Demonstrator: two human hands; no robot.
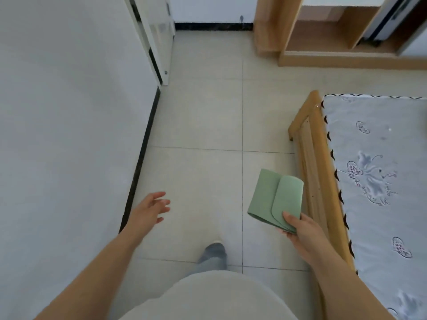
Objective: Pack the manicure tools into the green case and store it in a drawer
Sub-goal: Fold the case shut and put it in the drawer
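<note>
The green case point(272, 197) is closed, its rounded flap folded over the front. My right hand point(300, 232) grips it by its near corner, thumb on top, holding it above the tiled floor beside the bed frame. My left hand point(150, 209) hangs free at the left with its fingers spread and nothing in it. No manicure tools and no drawer are in sight.
A wooden bed frame point(309, 158) with a grey patterned mattress point(379, 172) runs along the right. A white wall point(69, 135) and a white door frame point(157, 49) stand on the left. Wooden shelving point(323, 42) is at the far right. My foot point(213, 252) steps on the tiled floor.
</note>
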